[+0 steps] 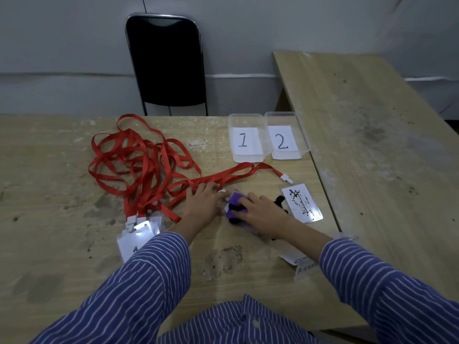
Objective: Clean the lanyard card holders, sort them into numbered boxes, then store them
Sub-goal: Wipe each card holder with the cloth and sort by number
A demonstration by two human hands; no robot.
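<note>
The red lanyards [149,165] lie in a tangle at my ten o'clock, and that is my main worry: one strap runs right under my left hand [206,199], so any tug on the holder I am wiping could drag the whole knot across the tabletop [49,244] and pull the stack of waiting card holders [139,234] at my nine o'clock toward the edge. The holder under the cloth is clear and slick, so it could also skate away if I ease off with the left.

My left hand lies flat, fingers spread and pressing down on the strap and the near edge of the holder, closed on nothing. My right hand [263,214], at twelve o'clock and close in, is curled around the purple cloth [236,209] and pushing it onto that holder, which I can barely see beneath it.

At one o'clock an ink-stained card [301,206] lies just beside my right hand; a careless wipe could smear it. Box 1 [246,142] and box 2 [285,140] stand empty beyond, touching side by side.
</note>
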